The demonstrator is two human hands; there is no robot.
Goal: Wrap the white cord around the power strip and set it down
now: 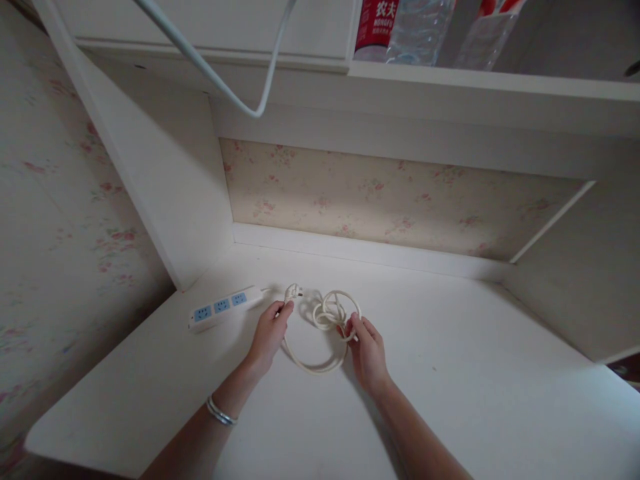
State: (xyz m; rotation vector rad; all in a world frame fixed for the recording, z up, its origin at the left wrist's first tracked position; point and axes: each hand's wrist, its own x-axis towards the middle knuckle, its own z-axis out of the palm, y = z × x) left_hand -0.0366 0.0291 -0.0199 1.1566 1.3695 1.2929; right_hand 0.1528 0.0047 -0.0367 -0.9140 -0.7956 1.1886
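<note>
Between finger and thumb of my left hand (271, 333) is a white power plug (293, 291), its metal prongs turned to the right. My right hand (369, 350) is closed on the looped white cord (330, 312), with some coils standing out to the left of the fingers. A slack stretch of the same cord sags in a curve between both hands. To the left lies a white power strip (225, 307) with blue socket faces, flat on the desk. Its own cord end runs from the right side toward the plug.
The white desk (465, 400) runs to a low back ledge before floral wallpaper. Overhead, a shelf (475, 79) holds plastic bottles (420, 30). A pale cable (257, 110) dangles in front of the cabinet at upper left. Side panels (165, 173) bound the desk.
</note>
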